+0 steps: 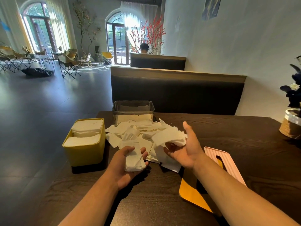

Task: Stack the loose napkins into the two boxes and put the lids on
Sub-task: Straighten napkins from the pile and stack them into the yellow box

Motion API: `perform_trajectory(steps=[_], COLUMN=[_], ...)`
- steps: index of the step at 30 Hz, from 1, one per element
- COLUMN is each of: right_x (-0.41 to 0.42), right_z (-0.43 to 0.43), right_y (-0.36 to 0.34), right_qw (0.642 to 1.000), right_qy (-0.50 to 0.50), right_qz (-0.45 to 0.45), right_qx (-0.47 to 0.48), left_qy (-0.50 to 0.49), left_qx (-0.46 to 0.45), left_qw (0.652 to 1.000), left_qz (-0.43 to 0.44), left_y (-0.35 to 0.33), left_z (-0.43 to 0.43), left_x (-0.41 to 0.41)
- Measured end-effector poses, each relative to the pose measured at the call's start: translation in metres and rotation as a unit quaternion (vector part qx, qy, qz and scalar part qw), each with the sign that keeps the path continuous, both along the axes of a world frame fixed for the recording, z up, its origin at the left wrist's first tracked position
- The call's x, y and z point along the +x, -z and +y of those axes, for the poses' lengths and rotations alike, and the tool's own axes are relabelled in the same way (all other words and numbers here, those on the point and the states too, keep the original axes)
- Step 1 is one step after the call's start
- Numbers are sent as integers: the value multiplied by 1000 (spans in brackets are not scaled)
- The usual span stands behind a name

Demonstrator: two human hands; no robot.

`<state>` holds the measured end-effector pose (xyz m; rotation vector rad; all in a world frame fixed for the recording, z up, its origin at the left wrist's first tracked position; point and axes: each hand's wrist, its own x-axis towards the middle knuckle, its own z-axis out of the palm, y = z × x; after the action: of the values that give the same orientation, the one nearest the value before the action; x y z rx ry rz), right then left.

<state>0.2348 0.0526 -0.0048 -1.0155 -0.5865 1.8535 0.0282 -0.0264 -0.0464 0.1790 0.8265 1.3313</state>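
A yellow box [85, 150] at the table's left edge is filled with two stacks of white napkins. Behind the pile stands a clear grey box [133, 106] with a few napkins lying in its bottom. Loose napkins [138, 130] lie scattered between the boxes. My left hand [125, 167], palm up, holds a small stack of napkins [134, 160]. My right hand [184, 149], palm turned inward, pinches a crumpled bunch of napkins [172, 137] just above the pile. A pink ribbed lid [228, 165] and a yellow lid [192, 193] lie under my right forearm.
The dark wooden table [236, 132] ends close to the yellow box on the left. A potted dark plant [292, 121] stands at the far right. A padded bench back [177, 92] rises behind the table, and a person sits at a booth further back.
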Motion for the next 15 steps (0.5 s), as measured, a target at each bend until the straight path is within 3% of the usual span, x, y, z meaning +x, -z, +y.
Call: perform_trajectory(steps=[4,8,12,15], right_x=[-13,-11,-15,-32], right_z=[-5,-13,-24,-22], right_y=[7,-20,-60,-63], right_qw=[995,977,908,829], right_qy=[-38,-123,-263,-345], right_qz=[-87,-157,-235,-330], right_qx=[-19,78,224,293], left_qy=[-5,-1,23,96], left_qx=[-2,1,16,43], left_qw=[1000,1000,998,994], left_qz=[2,14,49,24], left_y=[-1,-2,-2,4], left_z=[-2,-3,-4,-4], left_x=[0,-1,-2,-4])
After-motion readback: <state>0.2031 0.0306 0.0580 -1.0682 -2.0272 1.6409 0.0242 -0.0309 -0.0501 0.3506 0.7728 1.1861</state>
